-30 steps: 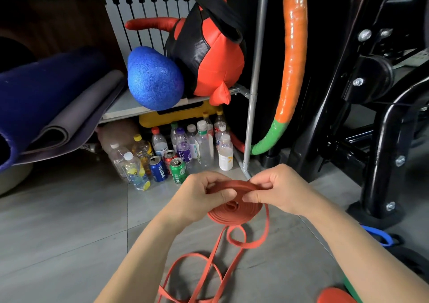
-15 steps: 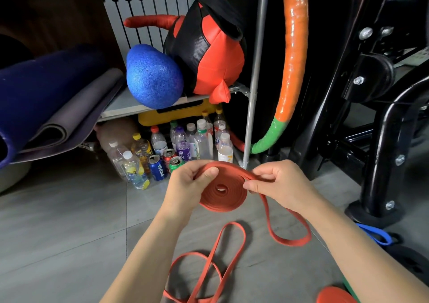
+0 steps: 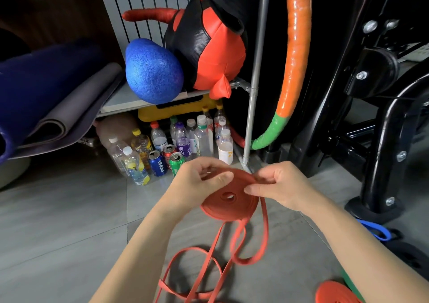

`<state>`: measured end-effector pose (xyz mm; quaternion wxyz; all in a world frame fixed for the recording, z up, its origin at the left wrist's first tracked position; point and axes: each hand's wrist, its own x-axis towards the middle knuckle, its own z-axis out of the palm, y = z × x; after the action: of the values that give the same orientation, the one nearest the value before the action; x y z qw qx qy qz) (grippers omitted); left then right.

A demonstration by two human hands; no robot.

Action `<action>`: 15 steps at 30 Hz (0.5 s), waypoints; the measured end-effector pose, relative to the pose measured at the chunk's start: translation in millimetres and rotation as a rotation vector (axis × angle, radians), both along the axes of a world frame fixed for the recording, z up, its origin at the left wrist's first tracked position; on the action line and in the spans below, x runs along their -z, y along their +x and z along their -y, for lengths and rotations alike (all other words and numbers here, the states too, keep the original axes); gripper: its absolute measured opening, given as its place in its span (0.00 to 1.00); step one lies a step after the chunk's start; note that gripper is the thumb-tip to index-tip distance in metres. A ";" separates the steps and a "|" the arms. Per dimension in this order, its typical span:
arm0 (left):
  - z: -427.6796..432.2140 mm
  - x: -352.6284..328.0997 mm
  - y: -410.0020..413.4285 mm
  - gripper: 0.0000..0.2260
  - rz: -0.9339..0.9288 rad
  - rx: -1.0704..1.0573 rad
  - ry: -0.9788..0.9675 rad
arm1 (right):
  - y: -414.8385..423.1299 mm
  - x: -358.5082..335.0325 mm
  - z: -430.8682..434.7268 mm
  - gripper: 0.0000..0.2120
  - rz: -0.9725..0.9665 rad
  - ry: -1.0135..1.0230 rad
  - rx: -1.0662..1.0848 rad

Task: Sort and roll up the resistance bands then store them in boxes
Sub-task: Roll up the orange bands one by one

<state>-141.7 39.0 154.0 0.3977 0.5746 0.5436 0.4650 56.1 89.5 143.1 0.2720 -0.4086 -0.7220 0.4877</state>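
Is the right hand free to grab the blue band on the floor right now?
Probably not yet: the right hand is pinching the red band that the left hand holds coiled. The blue band lies uncovered beside that forearm.

Showing L hand [image 3: 197, 184] at centre of frame & R hand [image 3: 285, 186] just right of centre, both bare. Showing L forearm [image 3: 148, 244], bare too, widening toward bottom edge left of centre, & R forearm [image 3: 362, 249], likewise bare, widening toward lower right corner. Wearing nails short & plain, as far as visible on thumbs. Cutting off elbows, upper arms & any clothing at frame edges, so not telling re: sleeves.
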 end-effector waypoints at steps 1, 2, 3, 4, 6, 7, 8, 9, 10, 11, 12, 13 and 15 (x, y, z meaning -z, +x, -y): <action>-0.6 0.0 2.3 0.05 -0.145 0.012 0.030 | -3.6 1.1 1.7 0.08 0.050 0.020 -0.019; -0.6 0.2 5.7 0.04 -0.246 0.033 0.046 | -7.0 2.0 3.6 0.06 0.095 0.046 -0.021; -0.1 0.3 9.5 0.02 -0.306 0.048 0.059 | -10.0 3.3 4.2 0.06 0.128 0.079 -0.011; 0.3 1.0 12.2 0.02 -0.339 0.043 0.076 | -11.7 3.2 4.5 0.06 0.142 0.096 0.010; -0.6 3.0 13.8 0.02 -0.358 0.001 0.119 | -12.4 2.0 4.4 0.07 0.088 0.090 0.045; -1.2 2.7 13.4 0.03 -0.364 -0.020 0.138 | -12.0 1.5 3.8 0.07 0.044 0.075 0.047; -1.6 1.9 12.4 0.03 -0.361 -0.041 0.150 | -11.5 1.1 3.7 0.07 0.003 0.048 0.040; -2.0 1.2 10.9 0.03 -0.337 -0.066 0.149 | -10.8 1.7 3.4 0.08 -0.029 0.022 0.025; -2.1 0.8 9.3 0.04 -0.290 -0.095 0.137 | -10.1 2.3 3.8 0.08 -0.049 -0.009 0.012; -2.1 0.8 7.8 0.06 -0.232 -0.125 0.119 | -9.8 3.3 4.2 0.08 -0.062 -0.038 0.005; -1.8 0.9 6.7 0.07 -0.174 -0.156 0.100 | -9.5 3.7 5.2 0.08 -0.071 -0.069 0.008; -1.4 1.3 6.1 0.08 -0.119 -0.186 0.081 | -9.2 4.2 5.7 0.06 -0.077 -0.088 0.018; -0.8 1.4 5.7 0.07 -0.012 -0.203 0.039 | -7.4 5.2 5.7 0.05 -0.075 -0.076 0.047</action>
<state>-136.0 39.8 152.6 0.3341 0.5269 0.5921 0.5101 48.7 83.9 137.9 0.2946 -0.4166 -0.6826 0.5232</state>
